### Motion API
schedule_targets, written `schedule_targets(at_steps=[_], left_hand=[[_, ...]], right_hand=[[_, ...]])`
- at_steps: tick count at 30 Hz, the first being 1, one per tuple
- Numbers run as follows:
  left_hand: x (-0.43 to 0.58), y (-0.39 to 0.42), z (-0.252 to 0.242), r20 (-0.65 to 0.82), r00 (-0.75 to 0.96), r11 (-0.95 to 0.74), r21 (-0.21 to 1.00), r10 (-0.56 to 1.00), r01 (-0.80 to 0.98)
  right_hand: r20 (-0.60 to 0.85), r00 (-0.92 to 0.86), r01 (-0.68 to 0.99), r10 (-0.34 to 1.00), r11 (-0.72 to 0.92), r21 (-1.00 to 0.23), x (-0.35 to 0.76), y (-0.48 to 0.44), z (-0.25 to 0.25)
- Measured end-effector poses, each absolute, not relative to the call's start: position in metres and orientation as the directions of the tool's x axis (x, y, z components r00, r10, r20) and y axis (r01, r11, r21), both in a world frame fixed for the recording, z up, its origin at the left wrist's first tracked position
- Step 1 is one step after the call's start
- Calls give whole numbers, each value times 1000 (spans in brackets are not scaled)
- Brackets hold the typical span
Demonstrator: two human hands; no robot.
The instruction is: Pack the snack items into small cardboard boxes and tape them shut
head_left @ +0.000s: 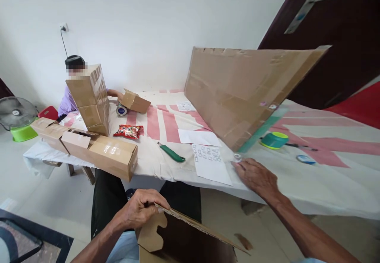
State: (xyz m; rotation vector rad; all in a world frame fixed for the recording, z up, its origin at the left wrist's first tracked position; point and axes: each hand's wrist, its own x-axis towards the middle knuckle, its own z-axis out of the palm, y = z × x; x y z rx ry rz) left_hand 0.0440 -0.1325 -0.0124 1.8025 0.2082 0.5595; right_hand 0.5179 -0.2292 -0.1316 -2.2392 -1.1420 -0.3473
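Note:
My left hand (145, 207) is closed on the upper edge of an open cardboard box (151, 233) on my lap. The box has a notched flap, and its inside is dark. My right hand (258, 176) rests at the table edge with its fingers curled. Its fingertips are at a small white round thing (238, 157), too small to name, by the lower corner of a large cardboard panel (237, 84). Left of that hand lies a paper sheet with drawn shapes (208, 160). A green-handled knife (172, 152) lies further left.
Long cardboard boxes (89, 148) line the left table edge beside a tall box stack (92, 96). Behind it, a person's hand (118, 95) touches a small carton (136, 101). A tape roll (121, 110), red snack packet (128, 131) and teal tape measure (274, 140) lie on the cloth.

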Motion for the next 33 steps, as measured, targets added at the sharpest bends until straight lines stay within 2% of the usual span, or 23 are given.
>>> schedule_targets(at_steps=[3, 8, 10, 14, 17, 25, 29, 33], left_hand=[[43, -133, -15, 243, 870, -283, 951, 430, -126], [41, -131, -18, 163, 872, -241, 969, 463, -53], [41, -129, -20, 136, 871, -222, 975, 472, -31], [43, -126, -25, 121, 859, -200, 980, 498, -23], [44, -126, -29, 112, 852, -195, 981, 511, -12], [45, -123, -33, 108, 839, -180, 984, 534, -12], [47, -117, -41, 2, 808, -37, 999, 589, 24], [50, -109, -51, -93, 773, 102, 994, 627, 38]], right_hand=[[308, 710, 695, 633, -560, -451, 518, -226, -126], [144, 800, 587, 582, -711, -388, 511, -223, -114], [119, 785, 607, 608, -719, -339, 508, -223, -111], [150, 700, 712, 698, -668, -218, 502, -227, -109], [164, 715, 699, 680, -690, -187, 498, -228, -109], [216, 749, 659, 627, -669, -344, 492, -232, -101], [186, 781, 617, 597, -687, -384, 485, -240, -96], [345, 798, 602, 494, -636, -483, 472, -252, -91]])
